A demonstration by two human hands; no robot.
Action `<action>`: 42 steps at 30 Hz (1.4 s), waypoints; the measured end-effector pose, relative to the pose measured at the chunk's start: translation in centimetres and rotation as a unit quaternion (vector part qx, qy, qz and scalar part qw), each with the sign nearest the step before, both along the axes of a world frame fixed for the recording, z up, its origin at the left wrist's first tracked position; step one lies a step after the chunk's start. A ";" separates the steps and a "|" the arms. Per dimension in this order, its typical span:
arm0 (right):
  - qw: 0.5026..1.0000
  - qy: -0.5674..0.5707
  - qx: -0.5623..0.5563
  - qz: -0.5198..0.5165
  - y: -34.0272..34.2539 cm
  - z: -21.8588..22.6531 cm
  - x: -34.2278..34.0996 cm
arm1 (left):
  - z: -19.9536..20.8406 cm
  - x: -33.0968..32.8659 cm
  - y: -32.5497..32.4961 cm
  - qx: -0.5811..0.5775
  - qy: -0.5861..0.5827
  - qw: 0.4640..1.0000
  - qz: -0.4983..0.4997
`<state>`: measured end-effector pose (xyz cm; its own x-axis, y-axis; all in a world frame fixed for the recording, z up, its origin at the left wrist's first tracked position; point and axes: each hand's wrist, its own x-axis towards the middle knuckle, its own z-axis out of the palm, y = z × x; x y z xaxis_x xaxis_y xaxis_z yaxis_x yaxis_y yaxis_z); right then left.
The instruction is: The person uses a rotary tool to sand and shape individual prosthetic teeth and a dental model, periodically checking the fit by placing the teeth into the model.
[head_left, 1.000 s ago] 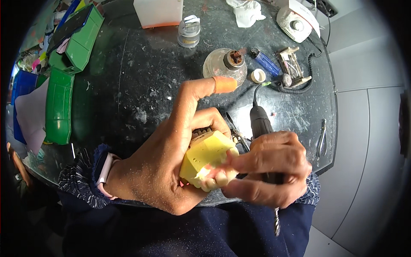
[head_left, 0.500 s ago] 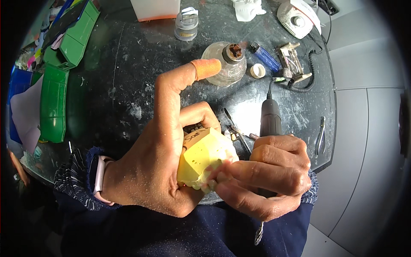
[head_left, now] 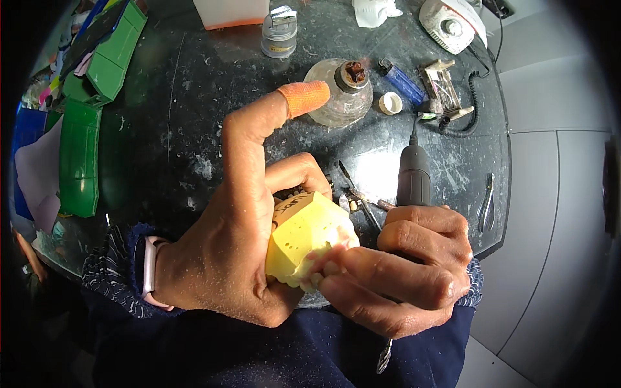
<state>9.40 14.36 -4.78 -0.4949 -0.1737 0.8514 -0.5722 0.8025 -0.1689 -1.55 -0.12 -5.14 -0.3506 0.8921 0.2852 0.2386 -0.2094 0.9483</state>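
My left hand point(head_left: 223, 252) is wrapped round a yellow plaster dental model point(head_left: 304, 236) with dark handwriting on one side. Its index finger, in an orange finger wrap point(head_left: 305, 98), sticks up off the model. At the model's near right edge sits a small pink piece with pale teeth point(head_left: 317, 266), which looks like a partial denture. Thumb and finger of my right hand point(head_left: 414, 271) press on that piece. The same hand grips a black rotary handpiece point(head_left: 414, 174), cord end away from me. Its fluted metal bur point(head_left: 385, 357) points down toward my lap.
Beyond my hands stand a glass spirit burner point(head_left: 339, 97), a white cap point(head_left: 390, 103), a blue lighter point(head_left: 402, 84) and an articulator point(head_left: 443, 90). Thin tools point(head_left: 362, 200) lie behind the model, pliers point(head_left: 486, 204) at right. Green bins point(head_left: 81, 158) line the left; a white control box point(head_left: 451, 26) is far right.
The handpiece's bur end has swung slightly left and its cord end slightly right. My right fingertips have shifted a little left along the pink piece. My left hand keeps its hold.
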 end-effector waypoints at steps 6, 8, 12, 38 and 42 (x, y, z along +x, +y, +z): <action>0.999 -0.026 -0.001 -0.043 -0.5 0.2 0.4 | -0.2 0.3 0.3 0.024 -0.005 0.999 0.031; 1.000 -0.015 0.000 -0.026 -0.2 0.2 0.1 | 0.2 0.2 0.5 0.013 -0.010 1.000 0.027; 1.000 -0.009 -0.003 0.021 0.4 -0.2 -0.2 | -0.3 0.0 0.9 -0.010 -0.012 1.000 0.014; 0.996 -0.006 -0.061 0.069 0.1 0.0 -1.6 | -0.4 0.9 0.9 -0.025 -0.038 0.999 0.012; 0.997 0.014 0.021 0.071 0.7 0.7 -2.2 | -0.5 0.8 0.8 -0.028 -0.045 0.999 0.006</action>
<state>7.19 15.09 -4.09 -0.4396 -0.2766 0.8545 -0.6849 0.7188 -0.1196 -0.77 0.73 -5.62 -0.3833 0.9015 0.2010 0.1536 -0.1524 0.9763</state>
